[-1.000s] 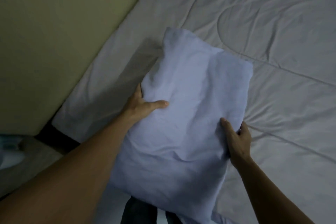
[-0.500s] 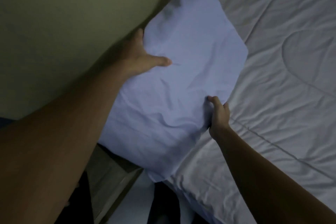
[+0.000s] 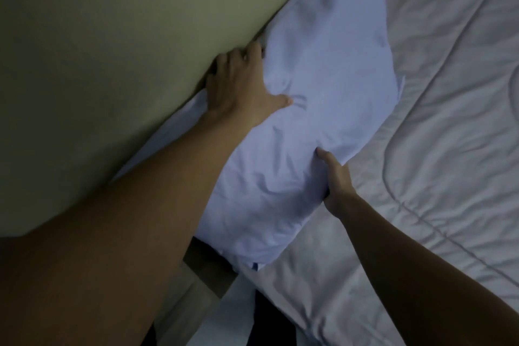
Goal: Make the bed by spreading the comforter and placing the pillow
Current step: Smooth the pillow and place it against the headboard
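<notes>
A pale blue pillow [image 3: 323, 87] lies at the head of the bed, its long edge against the wall. My left hand [image 3: 241, 87] grips its wall-side edge, thumb pressed on top and fingers tucked between pillow and wall. My right hand [image 3: 335, 177] holds the opposite, near edge, fingers hidden under the fabric. A white quilted comforter [image 3: 438, 149] is spread over the bed to the right, wrinkled, with stitched seams. The pillow's lower corner hangs a little past the mattress edge.
A beige wall [image 3: 112, 50] runs diagonally along the left, tight against the bed. Below the pillow's lower corner a light wooden surface [image 3: 196, 286] and dark floor show beside the bed. The room is dim.
The pillow has moved from above the comforter up and left to the wall. Both hands kept hold of it, and my left hand now sits wedged against the wall.
</notes>
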Available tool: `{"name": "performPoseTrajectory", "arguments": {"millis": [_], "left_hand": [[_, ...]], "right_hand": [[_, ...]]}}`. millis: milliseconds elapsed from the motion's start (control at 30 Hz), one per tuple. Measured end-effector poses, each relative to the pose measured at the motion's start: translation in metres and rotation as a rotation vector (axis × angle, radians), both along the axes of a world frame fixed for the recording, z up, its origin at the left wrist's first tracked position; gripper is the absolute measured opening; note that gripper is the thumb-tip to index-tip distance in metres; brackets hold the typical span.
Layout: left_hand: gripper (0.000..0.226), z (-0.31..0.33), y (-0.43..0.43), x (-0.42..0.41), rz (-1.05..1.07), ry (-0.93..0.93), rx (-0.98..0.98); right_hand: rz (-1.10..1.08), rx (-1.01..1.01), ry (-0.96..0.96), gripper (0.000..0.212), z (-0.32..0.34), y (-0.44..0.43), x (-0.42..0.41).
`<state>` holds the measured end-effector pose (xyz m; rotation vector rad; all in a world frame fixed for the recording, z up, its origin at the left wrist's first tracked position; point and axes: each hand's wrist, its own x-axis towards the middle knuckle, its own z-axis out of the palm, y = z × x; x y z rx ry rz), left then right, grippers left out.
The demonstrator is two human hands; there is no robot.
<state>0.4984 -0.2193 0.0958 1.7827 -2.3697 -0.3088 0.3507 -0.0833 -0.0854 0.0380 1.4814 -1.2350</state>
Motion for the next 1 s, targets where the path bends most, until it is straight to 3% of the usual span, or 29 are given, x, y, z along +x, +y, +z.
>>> {"name": "performPoseTrajectory", "arguments": {"millis": [167, 233, 533, 833, 933, 1000], "left_hand": [[0.1, -0.014, 0.008, 0.008, -0.048, 0.028, -0.136], [0.1, -0.016, 0.012, 0.009, -0.104, -0.011, -0.18], [0.084, -0.026, 0.012, -0.004, -0.257, -0.149, -0.237], [0.085, -0.028, 0.003, -0.018, -0.314, -0.162, -0.188], [0.089, -0.028, -0.001, -0.008, -0.226, -0.2, -0.12], [0.092, -0.022, 0.007, -0.003, -0.195, -0.236, -0.133]], "right_hand": [[-0.059, 0.041, 0.422, 0.08, -0.001, 0.003, 0.003], [-0.065, 0.05, 0.509, 0.083, -0.001, 0.001, 0.006], [0.16, 0.023, 0.447, 0.049, -0.025, -0.01, 0.003], [0.183, 0.009, 0.415, 0.056, -0.022, 0.005, -0.009], [0.285, 0.017, 0.52, 0.05, -0.011, 0.016, -0.014], [0.343, 0.036, 0.687, 0.048, 0.0, 0.022, -0.01]]}}
